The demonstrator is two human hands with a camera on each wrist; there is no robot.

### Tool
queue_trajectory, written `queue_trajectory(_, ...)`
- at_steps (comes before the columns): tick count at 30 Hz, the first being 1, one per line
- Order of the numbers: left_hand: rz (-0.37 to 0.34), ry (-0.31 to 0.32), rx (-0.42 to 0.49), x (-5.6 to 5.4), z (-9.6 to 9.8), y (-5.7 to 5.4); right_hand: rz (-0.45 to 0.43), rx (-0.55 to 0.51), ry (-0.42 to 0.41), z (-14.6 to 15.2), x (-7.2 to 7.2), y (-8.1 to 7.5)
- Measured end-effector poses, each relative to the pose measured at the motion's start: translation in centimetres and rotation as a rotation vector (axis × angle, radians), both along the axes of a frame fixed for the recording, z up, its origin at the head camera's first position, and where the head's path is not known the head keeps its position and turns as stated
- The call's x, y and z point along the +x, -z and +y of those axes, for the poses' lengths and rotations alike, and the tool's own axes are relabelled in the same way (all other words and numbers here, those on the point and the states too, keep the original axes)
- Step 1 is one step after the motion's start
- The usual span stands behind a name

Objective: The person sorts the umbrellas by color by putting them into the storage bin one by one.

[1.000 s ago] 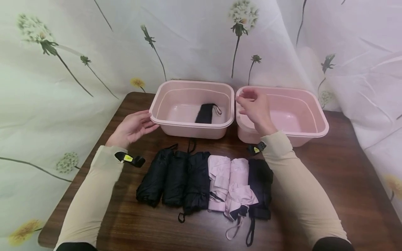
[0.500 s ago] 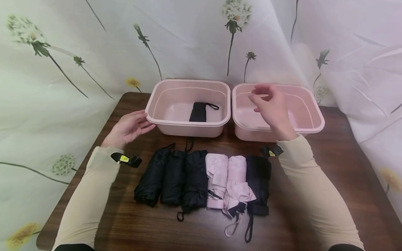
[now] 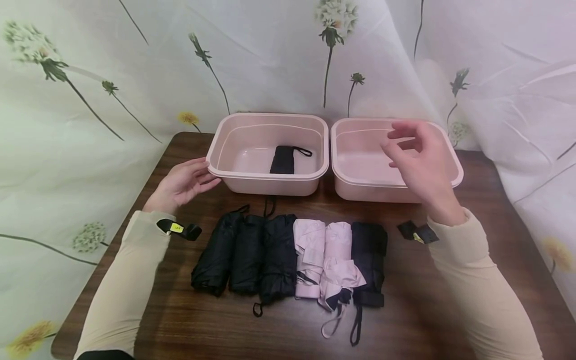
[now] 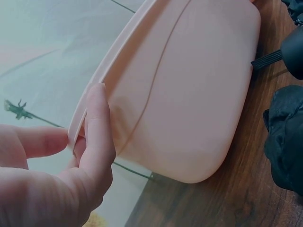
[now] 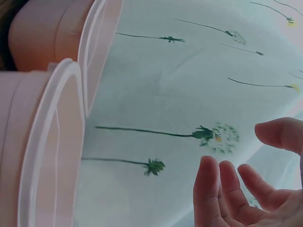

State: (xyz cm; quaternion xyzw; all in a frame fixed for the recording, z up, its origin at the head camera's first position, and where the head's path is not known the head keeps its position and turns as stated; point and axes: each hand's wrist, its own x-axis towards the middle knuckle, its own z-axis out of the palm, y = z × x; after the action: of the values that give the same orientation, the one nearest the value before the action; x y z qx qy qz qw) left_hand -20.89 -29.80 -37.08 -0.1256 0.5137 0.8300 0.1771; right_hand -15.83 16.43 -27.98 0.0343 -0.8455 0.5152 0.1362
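Observation:
At the left basin (image 3: pixel 274 185), a pink tub, my left hand (image 3: pixel 182 182) pinches the rim. In the left wrist view, the thumb (image 4: pixel 45 141) meets one side of the rim and the fingers lie along the other. A small black folded umbrella (image 3: pixel 282 160) with a loop strap lies inside that basin. My right hand (image 3: pixel 420 162) hangs over the right pink basin (image 3: pixel 373 192), fingers loosely bent and holding nothing. In front lies a row of folded umbrellas: black ones (image 3: pixel 245 255) at left, two pink ones (image 3: pixel 308 255), and another black one (image 3: pixel 369 260) at right.
Both basins stand side by side at the back of a brown wooden table (image 3: pixel 202 330). A white cloth (image 3: pixel 270 60) printed with dandelions hangs behind. Wrist straps hang from the umbrellas' ends.
My right hand has moved right, from the near left rim of the right basin to over its right part. My left hand stays at the left basin's rim. The camera view shifts slightly.

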Motion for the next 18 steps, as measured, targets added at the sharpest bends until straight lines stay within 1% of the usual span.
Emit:
queue_trajectory(3, -0.001, 0.002, 0.003, 0.0, 0.0, 0.0, 0.036, 0.009, 0.013, 0.9, 0.9, 0.2)
queue_trajectory(6, -0.002, 0.003, 0.0, 0.1, 0.0, 0.0, 0.04, 0.013, 0.022, 1.9, 1.7, 0.6)
queue_trajectory(10, -0.003, 0.008, -0.002, 0.1, 0.0, -0.1, 0.005, 0.057, 0.045, 3.2, 2.7, 1.4)
queue_trajectory(14, -0.007, 0.007, 0.003, 0.1, 0.1, -0.1, -0.038, 0.128, 0.069, 4.3, 3.5, 2.5)
queue_trajectory(18, -0.009, 0.004, 0.006, 0.1, 0.1, 0.0, -0.076, 0.171, 0.033, 5.1, 4.1, 4.3)
